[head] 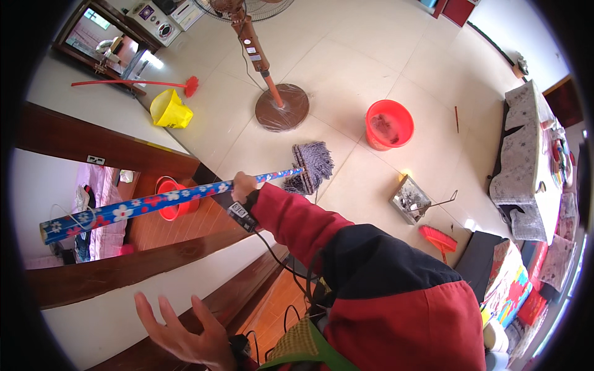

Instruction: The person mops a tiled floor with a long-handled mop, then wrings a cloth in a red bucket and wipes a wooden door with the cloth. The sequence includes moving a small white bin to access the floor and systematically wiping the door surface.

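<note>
My right hand [244, 185], reaching out in a red sleeve, is closed around the blue flower-patterned handle [153, 201] of a mop. The handle slants across the view, its thick end at the left. The mop's grey string head [318, 162] rests on the tiled floor beyond the hand. At the lower left, my left hand [190, 331] is raised with its fingers apart and holds nothing. A red bucket [390, 124] with dark residue inside stands on the tiles to the right of the mop head.
A standing fan's round base [282, 107] is beyond the mop. A yellow bin [171, 110] and a red long-handled brush [191, 86] are upper left. A metal dustpan [410, 199], red broom [438, 239] and cloth-covered table [519, 195] are right. Another red bucket [171, 208] stands in the doorway.
</note>
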A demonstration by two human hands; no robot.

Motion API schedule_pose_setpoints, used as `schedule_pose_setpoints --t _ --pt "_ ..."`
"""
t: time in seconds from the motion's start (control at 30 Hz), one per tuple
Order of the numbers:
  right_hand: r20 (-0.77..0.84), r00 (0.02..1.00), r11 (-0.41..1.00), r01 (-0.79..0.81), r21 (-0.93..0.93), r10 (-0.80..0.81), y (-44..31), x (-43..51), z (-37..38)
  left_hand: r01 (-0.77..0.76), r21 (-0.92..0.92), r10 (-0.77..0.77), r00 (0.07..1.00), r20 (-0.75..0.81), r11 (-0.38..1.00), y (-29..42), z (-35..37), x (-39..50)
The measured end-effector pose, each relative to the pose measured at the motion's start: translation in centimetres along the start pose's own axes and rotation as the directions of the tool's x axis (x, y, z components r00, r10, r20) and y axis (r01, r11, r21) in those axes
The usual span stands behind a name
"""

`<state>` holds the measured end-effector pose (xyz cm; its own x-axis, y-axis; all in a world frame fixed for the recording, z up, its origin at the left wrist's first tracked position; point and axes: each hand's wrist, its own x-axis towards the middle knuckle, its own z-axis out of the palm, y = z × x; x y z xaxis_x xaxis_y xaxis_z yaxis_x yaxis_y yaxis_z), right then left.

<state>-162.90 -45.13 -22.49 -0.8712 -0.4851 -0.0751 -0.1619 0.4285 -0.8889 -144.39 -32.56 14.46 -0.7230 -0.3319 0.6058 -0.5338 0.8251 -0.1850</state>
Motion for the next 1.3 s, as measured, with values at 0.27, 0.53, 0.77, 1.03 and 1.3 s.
schedule_pose_setpoints --t 0.27,0.53,0.77,1.03,1.3 --pt "0.775 0.615 0.801 0.534 -0.271 -0.147 4.3 -4.6 3.2 0.077 -0.082 -0.054 0.966 0.253 0.994 -1.9 1.6 -1.9" --pt "0.741 0.407 0.199 -0.912 0.358 0.534 6.3 -8.2 3.4 0.075 -0.038 -0.041 0.826 0.562 0.996 -3.3 6.6 -5.8" --pt "0.858 0.422 0.096 -0.906 0.412 0.293 15.2 -6.4 -4.1 0.086 -0.083 -0.039 0.891 0.452 0.993 -2.7 9.4 -3.5" --pt "0.466 0.885 0.93 -0.182 0.32 0.013 36.3 -3.8 -24.2 0.25 -0.439 0.144 0.711 0.688 0.863 4.7 17.4 0.7" --pt "0.315 0.589 0.54 -0.808 0.236 0.744 48.5 7.1 -41.6 0.977 -0.078 0.403 -0.008 0.915 0.196 26.3 41.5 1.7"
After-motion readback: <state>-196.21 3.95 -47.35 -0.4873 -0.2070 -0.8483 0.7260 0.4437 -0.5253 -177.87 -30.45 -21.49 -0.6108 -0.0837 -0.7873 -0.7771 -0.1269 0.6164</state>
